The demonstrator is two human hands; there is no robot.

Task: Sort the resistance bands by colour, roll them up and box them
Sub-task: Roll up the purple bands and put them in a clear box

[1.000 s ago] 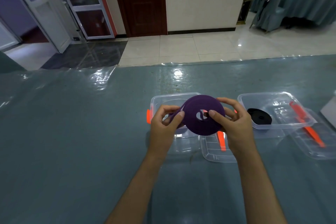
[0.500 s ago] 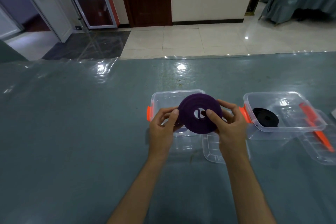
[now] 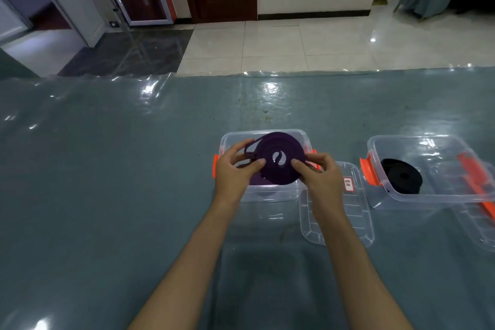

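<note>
A rolled purple resistance band (image 3: 278, 159) is held flat over the open clear box (image 3: 263, 194) with orange latches at the table's middle. My left hand (image 3: 232, 173) pinches the roll's left side, thumb on top, with the band's loose end looping by its fingers. My right hand (image 3: 320, 177) pinches the right side the same way. More purple shows inside the box under the roll. A rolled black band (image 3: 401, 179) lies in a second clear box (image 3: 439, 195) to the right.
A clear lid (image 3: 337, 222) with a small red-edged label lies between the two boxes. Another lid with an orange latch (image 3: 475, 182) sits by the right box. The table has a blue-grey cover under clear plastic. Tiled floor and doors lie beyond the far edge.
Both hands have lowered the purple roll from upright in front of the box to lying nearly flat over the box's opening. The camera has tipped downward.
</note>
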